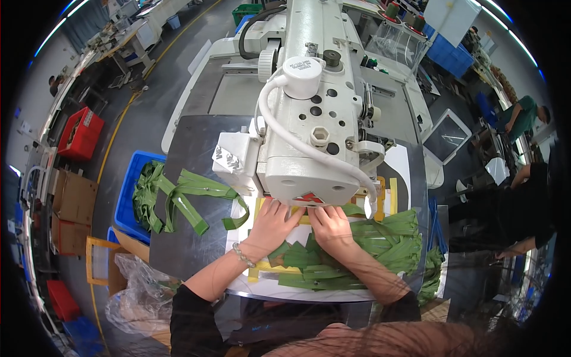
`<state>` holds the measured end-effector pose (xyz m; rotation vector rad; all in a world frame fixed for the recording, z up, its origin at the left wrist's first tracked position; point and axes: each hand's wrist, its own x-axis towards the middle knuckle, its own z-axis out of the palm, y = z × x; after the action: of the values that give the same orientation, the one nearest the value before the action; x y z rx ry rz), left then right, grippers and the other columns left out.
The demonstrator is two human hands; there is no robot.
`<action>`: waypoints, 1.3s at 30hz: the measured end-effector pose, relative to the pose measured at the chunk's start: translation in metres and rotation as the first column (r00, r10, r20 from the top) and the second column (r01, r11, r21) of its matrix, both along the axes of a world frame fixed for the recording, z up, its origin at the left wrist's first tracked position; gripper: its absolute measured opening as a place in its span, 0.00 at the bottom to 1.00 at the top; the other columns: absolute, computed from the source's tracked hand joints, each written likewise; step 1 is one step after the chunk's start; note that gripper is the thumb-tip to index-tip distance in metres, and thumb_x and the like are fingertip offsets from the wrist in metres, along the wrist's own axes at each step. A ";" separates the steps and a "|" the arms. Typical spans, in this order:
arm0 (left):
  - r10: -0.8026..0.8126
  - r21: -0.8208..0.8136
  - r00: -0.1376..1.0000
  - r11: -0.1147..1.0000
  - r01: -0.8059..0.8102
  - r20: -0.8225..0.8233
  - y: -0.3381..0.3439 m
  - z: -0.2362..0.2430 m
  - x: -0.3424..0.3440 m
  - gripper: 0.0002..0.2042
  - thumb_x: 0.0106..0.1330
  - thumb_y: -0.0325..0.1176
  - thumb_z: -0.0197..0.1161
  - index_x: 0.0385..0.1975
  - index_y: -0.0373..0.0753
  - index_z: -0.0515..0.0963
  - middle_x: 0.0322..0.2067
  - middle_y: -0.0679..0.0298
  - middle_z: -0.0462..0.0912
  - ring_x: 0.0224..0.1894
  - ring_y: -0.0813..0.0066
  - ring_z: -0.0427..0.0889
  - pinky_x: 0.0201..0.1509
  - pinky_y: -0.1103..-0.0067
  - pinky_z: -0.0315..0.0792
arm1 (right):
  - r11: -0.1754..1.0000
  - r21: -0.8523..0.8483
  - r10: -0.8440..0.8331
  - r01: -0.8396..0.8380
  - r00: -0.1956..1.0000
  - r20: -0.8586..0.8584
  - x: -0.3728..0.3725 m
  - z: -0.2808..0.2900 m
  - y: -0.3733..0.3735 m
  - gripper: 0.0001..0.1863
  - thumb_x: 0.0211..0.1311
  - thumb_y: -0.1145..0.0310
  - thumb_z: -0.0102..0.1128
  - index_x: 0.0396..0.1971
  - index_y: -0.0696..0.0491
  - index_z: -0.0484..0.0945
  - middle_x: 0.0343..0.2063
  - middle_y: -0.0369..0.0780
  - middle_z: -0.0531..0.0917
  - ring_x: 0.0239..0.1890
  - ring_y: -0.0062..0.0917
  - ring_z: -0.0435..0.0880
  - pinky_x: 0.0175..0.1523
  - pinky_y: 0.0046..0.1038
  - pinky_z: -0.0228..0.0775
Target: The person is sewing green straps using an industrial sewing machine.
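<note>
Below the head of a large white industrial sewing machine, my two hands work close together, fingertips partly hidden by it. My left hand has its fingers bent and close together; what they pinch is out of sight. My right hand is closed, its fingertips at a green strap running out to the right. Under both hands lies a white template sheet with yellow edging. A heap of green straps reaches from beside my right wrist to the right edge of the table.
More green straps trail from a blue bin onto the dark metal table at left. Clear plastic wrap and cardboard boxes stand lower left. A screen is at right, near a person in black.
</note>
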<state>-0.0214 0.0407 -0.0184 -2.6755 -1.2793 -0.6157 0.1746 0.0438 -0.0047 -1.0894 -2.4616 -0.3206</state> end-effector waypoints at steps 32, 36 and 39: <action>-0.003 -0.054 1.000 0.999 0.003 -0.001 0.005 -0.010 -0.004 0.22 0.58 0.41 0.62 0.54 0.53 0.75 0.40 0.63 0.75 0.46 0.64 0.73 0.58 0.64 0.63 | 0.998 -0.005 -0.065 0.065 0.998 0.002 -0.004 -0.007 -0.007 0.18 0.48 0.71 0.53 0.38 0.64 0.77 0.36 0.46 0.75 0.37 0.32 0.76 0.41 0.28 0.70; 0.006 -0.122 1.000 0.992 -0.007 -0.001 0.004 -0.009 -0.003 0.22 0.58 0.42 0.62 0.55 0.52 0.74 0.47 0.59 0.73 0.53 0.60 0.70 0.62 0.61 0.60 | 0.995 -0.036 -0.090 0.091 0.995 0.031 -0.006 -0.006 -0.008 0.17 0.48 0.71 0.53 0.38 0.64 0.78 0.36 0.46 0.75 0.36 0.32 0.76 0.41 0.28 0.69; -0.016 -0.083 1.000 0.996 0.018 0.027 0.006 -0.004 -0.001 0.22 0.56 0.39 0.64 0.53 0.49 0.76 0.44 0.59 0.73 0.51 0.59 0.71 0.59 0.62 0.62 | 0.995 -0.009 -0.099 0.099 0.995 0.001 -0.006 -0.006 -0.008 0.17 0.48 0.71 0.53 0.37 0.64 0.78 0.36 0.46 0.75 0.35 0.32 0.75 0.41 0.28 0.68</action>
<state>-0.0225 0.0470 -0.0226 -2.7571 -1.3182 -0.6147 0.1687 0.0357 -0.0107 -1.2179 -2.4162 -0.3403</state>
